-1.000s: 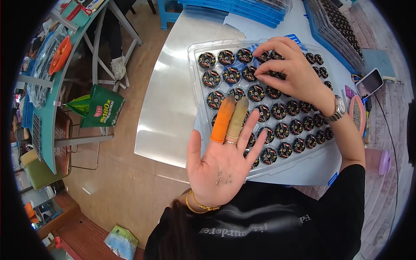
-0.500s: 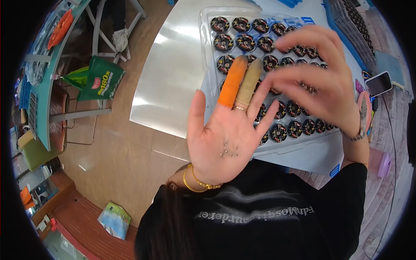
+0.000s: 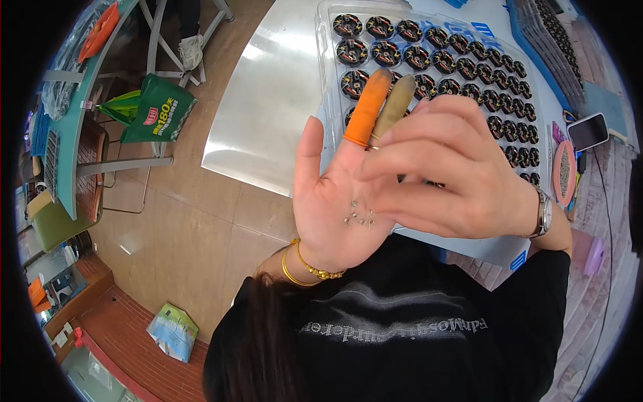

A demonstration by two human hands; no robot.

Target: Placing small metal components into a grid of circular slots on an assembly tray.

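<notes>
Widest item: table point(image 3: 258, 110), shiny silver surface seen at L. Blk T-shirt point(image 3: 402, 375) is worn; a line of pale lettering is printed across it, seen upside down. On table, a clear plastic tray point(image 3: 323, 50) is filled w/ rows of round blk parts point(image 3: 386, 53), w/ red & yellow details; tray is partly hidden by both hands. Blue printed marks point(image 3: 483, 29) are seen just beyond tray's far edge. Stacked trays point(image 3: 539, 40) are set near its R side. At far L, green bag point(image 3: 175, 110) is marked w/ a red logo patch & large yellow characters. Blue/green packet point(image 3: 173, 331) is seen on floor, its print too small to read.

L hand point(image 3: 331, 201) is held open, palm up, fingers spread; orange finger cot point(image 3: 368, 110) & tan finger cot point(image 3: 395, 104) are worn on two adjacent fingers. R hand point(image 3: 442, 174) is held over L palm, fingers bent; whether anything is pinched can't be told, tips partly hidden. Wristwatch point(image 3: 544, 211) is worn on R wrist, dial unreadable. Pink dish point(image 3: 564, 175) & phone point(image 3: 588, 130) w/ dark screen are placed R of tray. Smallest: several tiny metal bits point(image 3: 354, 215), loosely clustered on L palm, just beside R fingertips.
</notes>
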